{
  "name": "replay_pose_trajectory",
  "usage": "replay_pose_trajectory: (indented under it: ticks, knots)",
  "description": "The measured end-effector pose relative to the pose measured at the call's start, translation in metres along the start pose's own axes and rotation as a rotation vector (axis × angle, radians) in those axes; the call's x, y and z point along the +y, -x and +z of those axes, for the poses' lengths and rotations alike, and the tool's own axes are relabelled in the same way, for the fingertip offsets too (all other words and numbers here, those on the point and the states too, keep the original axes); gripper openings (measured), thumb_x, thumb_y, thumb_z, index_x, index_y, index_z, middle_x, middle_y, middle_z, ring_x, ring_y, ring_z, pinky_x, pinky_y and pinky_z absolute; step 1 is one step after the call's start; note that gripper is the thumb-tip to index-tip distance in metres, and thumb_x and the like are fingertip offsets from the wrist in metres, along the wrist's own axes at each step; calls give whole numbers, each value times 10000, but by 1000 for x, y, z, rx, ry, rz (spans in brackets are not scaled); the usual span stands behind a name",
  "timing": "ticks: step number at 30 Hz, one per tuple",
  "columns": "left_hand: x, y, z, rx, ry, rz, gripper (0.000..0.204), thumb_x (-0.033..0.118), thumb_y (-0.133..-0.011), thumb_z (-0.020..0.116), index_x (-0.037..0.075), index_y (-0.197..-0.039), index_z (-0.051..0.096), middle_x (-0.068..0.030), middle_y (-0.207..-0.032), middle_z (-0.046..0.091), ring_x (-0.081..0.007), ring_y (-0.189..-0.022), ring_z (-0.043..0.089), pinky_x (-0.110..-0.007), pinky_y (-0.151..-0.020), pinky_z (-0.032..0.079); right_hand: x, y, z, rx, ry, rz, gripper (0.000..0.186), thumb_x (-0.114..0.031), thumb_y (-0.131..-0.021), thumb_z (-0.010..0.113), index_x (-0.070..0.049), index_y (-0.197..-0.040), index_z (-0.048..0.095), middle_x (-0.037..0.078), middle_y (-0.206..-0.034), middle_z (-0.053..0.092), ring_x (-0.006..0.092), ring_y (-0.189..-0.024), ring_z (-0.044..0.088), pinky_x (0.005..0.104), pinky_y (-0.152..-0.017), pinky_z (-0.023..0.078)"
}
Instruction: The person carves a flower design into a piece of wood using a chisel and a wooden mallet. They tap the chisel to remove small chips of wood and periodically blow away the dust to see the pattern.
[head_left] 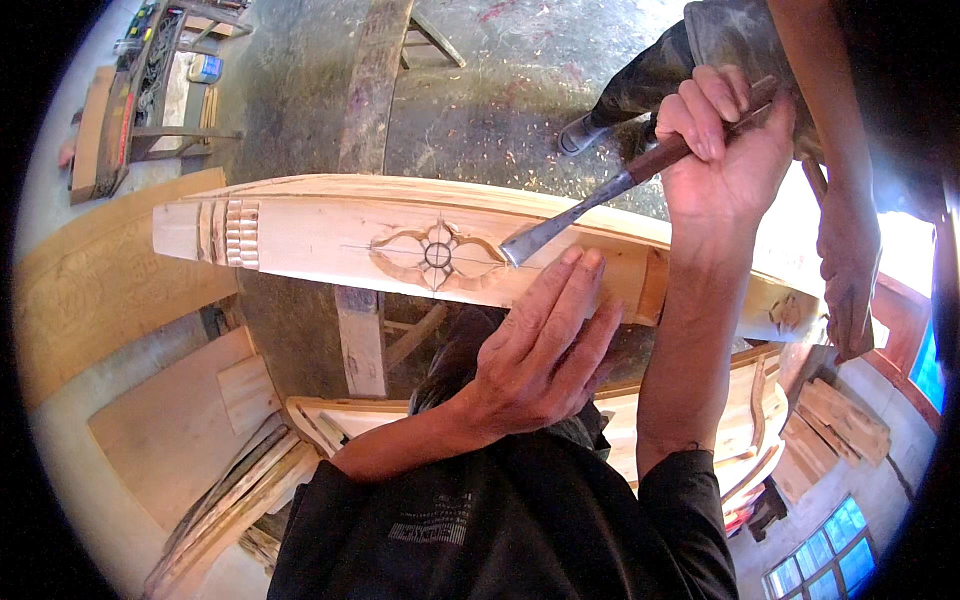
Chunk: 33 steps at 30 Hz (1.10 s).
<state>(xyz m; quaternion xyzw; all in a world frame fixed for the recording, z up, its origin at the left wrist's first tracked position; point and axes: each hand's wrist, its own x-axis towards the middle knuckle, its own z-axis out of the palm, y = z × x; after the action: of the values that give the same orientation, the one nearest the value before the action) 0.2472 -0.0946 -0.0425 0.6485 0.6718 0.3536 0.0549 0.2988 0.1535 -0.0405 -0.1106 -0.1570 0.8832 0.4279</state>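
Note:
A long pale wooden beam [310, 225] lies across the middle, with a carved flower-like ornament [438, 257] and a fluted band [238, 233] near its left end. My right hand [725, 140] grips the dark wooden handle of a chisel [570, 215]. The steel blade tip rests on the beam just right of the ornament. My left hand [545, 345] lies flat with fingers stretched, its fingertips touching the beam close under the blade tip.
Another person's hand [848, 270] and dark-clothed leg [650, 80] are at the right, beyond the beam. Curved wooden parts [240, 485] and planks [170, 425] lie on the floor at lower left. A trestle leg [360, 340] stands under the beam. Sawdust covers the concrete floor [520, 90].

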Motion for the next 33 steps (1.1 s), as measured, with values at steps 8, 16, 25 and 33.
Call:
replay_pose_trajectory:
  ticks: [8, 16, 25, 33]
  knots:
    - [1, -2, 1, 14, 13, -17, 520, 210, -840, 813, -30, -1275, 660, -300, -1410, 573, -462, -1299, 590, -482, -1095, 508, 5, -5, 12, -19, 54, -6, 537, -527, -1098, 360, -105, -772, 419, 18, -671, 402, 114, -455, 291, 267, -471, 266]
    - [-13, 5, -8, 0, 108, 138, 465, 204, -803, 850, -21, -1177, 692, -231, -1286, 677, -417, -1221, 656, -499, -1041, 553, 6, -12, 46, -88, 199, -8, 416, -405, -1080, 412, -102, -796, 438, 14, -688, 406, 110, -464, 307, 267, -494, 297]
    - [-19, 21, -47, 77, -188, 42, 430, 285, -800, 875, 57, -1138, 737, -103, -1069, 724, -267, -910, 683, -421, -819, 572, -2, -27, 20, -59, 16, -32, 428, -419, -1058, 472, -100, -776, 421, 22, -707, 421, 121, -481, 359, 267, -499, 321]
    - [-36, -8, -60, 117, -386, -167, 342, 156, -759, 852, 107, -1089, 778, -19, -885, 632, -225, -708, 581, -363, -634, 460, 8, -26, 18, 1, 52, -32, 515, -508, -1088, 371, -99, -777, 414, 25, -704, 406, 127, -484, 337, 279, -492, 306]
